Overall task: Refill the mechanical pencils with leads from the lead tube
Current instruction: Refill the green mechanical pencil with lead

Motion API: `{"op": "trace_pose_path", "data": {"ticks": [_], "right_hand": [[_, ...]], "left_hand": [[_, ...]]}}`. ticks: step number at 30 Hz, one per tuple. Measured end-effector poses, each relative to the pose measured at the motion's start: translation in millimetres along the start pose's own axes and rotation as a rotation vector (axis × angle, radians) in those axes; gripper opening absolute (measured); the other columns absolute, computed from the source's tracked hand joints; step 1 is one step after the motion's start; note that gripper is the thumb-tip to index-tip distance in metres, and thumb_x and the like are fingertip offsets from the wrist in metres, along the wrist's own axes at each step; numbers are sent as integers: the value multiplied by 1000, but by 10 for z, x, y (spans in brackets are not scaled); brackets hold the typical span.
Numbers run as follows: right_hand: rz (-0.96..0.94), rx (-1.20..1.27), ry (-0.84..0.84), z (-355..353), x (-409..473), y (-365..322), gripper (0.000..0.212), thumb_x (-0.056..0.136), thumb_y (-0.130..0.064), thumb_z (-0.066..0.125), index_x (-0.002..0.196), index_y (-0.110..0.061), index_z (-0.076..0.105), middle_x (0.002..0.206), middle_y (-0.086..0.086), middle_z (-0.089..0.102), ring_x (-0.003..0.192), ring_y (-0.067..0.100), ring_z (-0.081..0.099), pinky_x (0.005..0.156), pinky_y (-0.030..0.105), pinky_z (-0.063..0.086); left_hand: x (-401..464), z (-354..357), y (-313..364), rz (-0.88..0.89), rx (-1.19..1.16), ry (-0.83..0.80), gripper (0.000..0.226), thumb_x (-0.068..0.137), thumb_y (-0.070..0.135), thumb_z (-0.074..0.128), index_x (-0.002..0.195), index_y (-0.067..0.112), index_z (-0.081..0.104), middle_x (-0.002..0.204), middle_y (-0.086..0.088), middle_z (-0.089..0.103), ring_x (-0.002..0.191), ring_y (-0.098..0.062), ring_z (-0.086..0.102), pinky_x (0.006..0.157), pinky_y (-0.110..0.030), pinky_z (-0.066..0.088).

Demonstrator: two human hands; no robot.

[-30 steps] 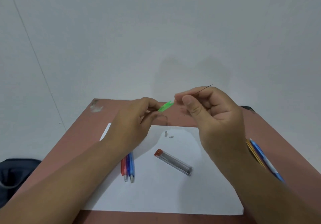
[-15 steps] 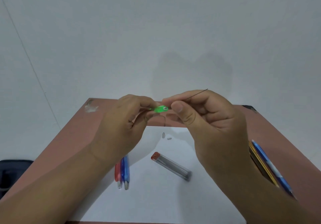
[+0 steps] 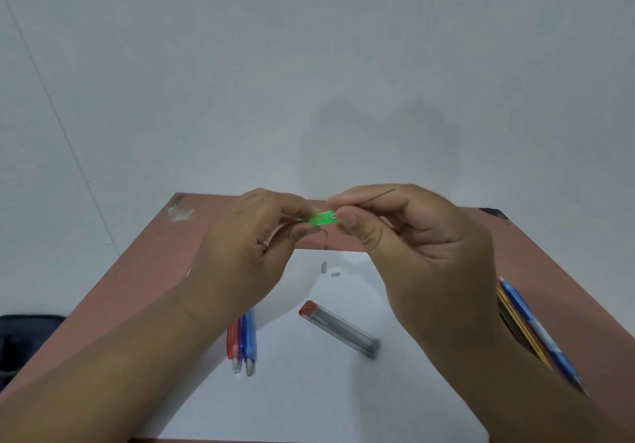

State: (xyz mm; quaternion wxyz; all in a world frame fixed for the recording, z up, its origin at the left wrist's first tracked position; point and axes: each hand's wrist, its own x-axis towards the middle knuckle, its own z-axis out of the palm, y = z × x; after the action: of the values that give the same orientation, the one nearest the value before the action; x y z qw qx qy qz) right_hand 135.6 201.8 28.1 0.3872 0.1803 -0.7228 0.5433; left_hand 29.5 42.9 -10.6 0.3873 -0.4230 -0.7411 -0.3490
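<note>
Currently both hands are hovering above the table: left hand gripping the green pencil, right hand pinching a lead at its open end. Most of the pencil is being hidden by fingers.

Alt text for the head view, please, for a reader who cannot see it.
Above a table, the left hand holds a green mechanical pencil while the right hand pinches a thin lead at its open end. A lead tube lies on white paper below.
</note>
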Motion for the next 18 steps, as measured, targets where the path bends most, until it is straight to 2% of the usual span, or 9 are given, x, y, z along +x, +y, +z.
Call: {"op": "trace_pose_path", "data": {"ticks": [3,7,10,14,18], "right_hand": [[-2,-79,31,-27,8,18,8,87,-8,73,95,-10,76,90,-6,76,82,2,73,74,11,53],[61,-21,56,-39,14,25,10,86,-4,75,92,-11,77,83,-5,76,78,6,74,71,12,54],[139,76,79,-22,31,-20,10,84,-2,74,87,-11,76,82,-2,77,74,11,74,68,14,55],[323,350,118,-12,63,-112,13,82,11,67,82,-1,71,66,2,74,56,10,72,57,14,55],[327,329,131,-27,83,-87,11,82,12,68,84,1,73,75,12,75,63,13,74,61,17,58]], "left_hand": [[-11,6,0,-16,-18,-1,21,93,26,60,103,11,71,95,11,66,85,-9,60,74,-22,48],[-16,8,0,-42,-47,-7,20,93,28,61,104,14,70,95,6,71,85,-10,62,73,-28,49],[-5,4,16,-38,-67,-22,15,92,30,61,107,25,63,98,14,65,84,-6,60,73,-22,47],[3,2,35,-47,-72,-50,14,92,33,59,106,32,57,105,15,59,84,-3,59,73,-17,45],[1,-7,43,-60,-77,-62,13,92,36,58,104,34,57,105,16,59,83,-2,59,73,-12,43]]}}
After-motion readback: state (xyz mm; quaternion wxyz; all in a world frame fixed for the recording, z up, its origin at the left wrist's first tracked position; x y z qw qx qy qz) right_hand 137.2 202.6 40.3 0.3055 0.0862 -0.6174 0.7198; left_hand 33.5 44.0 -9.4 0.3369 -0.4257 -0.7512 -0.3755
